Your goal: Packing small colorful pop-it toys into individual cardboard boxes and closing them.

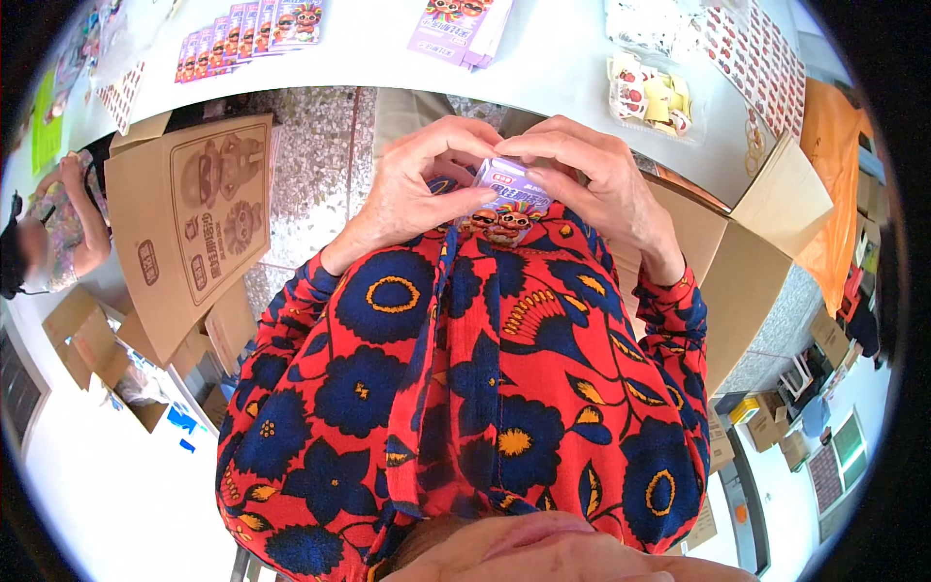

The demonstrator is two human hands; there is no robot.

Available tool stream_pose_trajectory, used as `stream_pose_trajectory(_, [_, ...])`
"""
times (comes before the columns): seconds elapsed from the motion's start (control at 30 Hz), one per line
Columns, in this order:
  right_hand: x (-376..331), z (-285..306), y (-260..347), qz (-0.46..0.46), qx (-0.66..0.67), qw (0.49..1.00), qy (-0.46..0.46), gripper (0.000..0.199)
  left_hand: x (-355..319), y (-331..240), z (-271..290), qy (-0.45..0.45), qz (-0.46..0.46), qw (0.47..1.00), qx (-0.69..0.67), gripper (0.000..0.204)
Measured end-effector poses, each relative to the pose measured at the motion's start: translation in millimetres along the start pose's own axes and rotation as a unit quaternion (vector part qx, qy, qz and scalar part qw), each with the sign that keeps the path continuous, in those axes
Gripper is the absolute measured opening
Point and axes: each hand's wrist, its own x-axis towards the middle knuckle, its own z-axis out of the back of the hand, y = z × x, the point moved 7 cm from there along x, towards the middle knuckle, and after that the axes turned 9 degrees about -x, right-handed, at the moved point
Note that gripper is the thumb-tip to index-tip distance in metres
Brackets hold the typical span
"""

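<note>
**Both hands on a little purple packet**

Red and navy floral blouse (465, 388) fills most of the view, right under the camera. Just above it, left hand (412, 194) and right hand (592, 184) meet fingertip to fingertip, pinching a small purple packet (506, 194) held against the chest. More purple packets (247, 39) lie on the white table (543, 68). Open cardboard box (747, 252) sits to the right.

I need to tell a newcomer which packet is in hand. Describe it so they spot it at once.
Start at the white table along the top, then drop to the two hands meeting above the red-and-blue flowered blouse. Left hand and right hand pinch a small purple packet; unlike the purple packets lying flat on the table, it is held up.
</note>
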Motion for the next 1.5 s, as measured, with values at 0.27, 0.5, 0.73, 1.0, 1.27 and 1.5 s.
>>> stream_pose_trajectory(0.27, [1.8, -1.1, 3.8, 0.060, -0.041, 0.996, 0.054, 0.037, -4.1, 12.0, -1.5, -0.017, 0.062, 0.994, -0.086, 0.037])
stream_pose_trajectory(0.5, [-2.2, -6.8, -3.9, 0.063, -0.022, 0.994, 0.082, 0.037, -7.1, 18.4, -2.5, -0.005, 0.048, 0.994, -0.103, 0.036])
stream_pose_trajectory(0.73, [-19.6, -7.5, -21.2, -0.011, 0.008, 0.999, -0.032, 0.030, -7.8, 19.4, 2.1, -0.027, 0.038, 0.994, -0.103, 0.032])
stream_pose_trajectory(1.0, [-39.6, -20.9, -28.8, -0.041, 0.070, 0.995, -0.058, 0.029, -11.7, 21.8, 0.8, -0.007, 0.019, 0.997, -0.077, 0.029])
stream_pose_trajectory(1.27, [-33.8, -21.2, -26.6, -0.107, 0.089, 0.988, -0.066, 0.035, -10.6, 15.6, 2.5, -0.057, 0.053, 0.992, -0.097, 0.029])
stream_pose_trajectory(1.5, [-21.6, -16.6, -29.5, -0.051, 0.134, 0.979, -0.144, 0.028, -6.6, 1.6, 16.3, -0.106, -0.049, 0.990, -0.081, 0.031])
